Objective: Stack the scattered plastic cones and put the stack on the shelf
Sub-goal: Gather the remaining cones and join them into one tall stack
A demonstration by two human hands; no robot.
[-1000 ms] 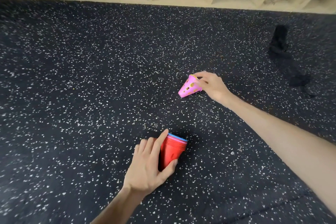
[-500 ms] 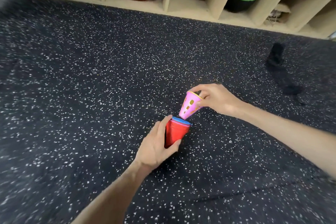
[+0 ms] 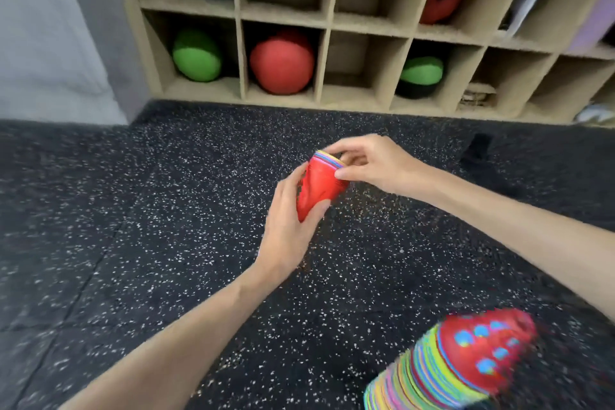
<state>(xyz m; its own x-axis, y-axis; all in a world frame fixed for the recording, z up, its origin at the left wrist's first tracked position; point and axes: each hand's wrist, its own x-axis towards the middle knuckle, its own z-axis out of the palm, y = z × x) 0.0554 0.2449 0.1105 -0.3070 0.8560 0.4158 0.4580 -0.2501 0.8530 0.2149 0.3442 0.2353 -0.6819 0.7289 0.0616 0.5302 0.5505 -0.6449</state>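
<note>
A small stack of cones (image 3: 317, 188), red on the outside with coloured rims at its wide end, is held tilted above the floor. My left hand (image 3: 288, 226) wraps its narrow lower part. My right hand (image 3: 371, 161) pinches the rim at the top; the pink cone is no longer visible on its own. A second, taller stack of many-coloured cones (image 3: 459, 366) with a red holed cone on top lies blurred at the lower right. The wooden cubby shelf (image 3: 329, 23) stands along the far wall.
Shelf compartments hold a green ball (image 3: 196, 55), a red ball (image 3: 281, 61) and a green-and-black ball (image 3: 421, 75); the one between the red and green-black balls looks bare. A dark object (image 3: 477, 148) lies on the speckled black floor (image 3: 166, 210) at right.
The pink cone went from the floor into the red stack. Both hands lifted the stack, and my view rose toward the shelf. A second cone stack came into view at lower right.
</note>
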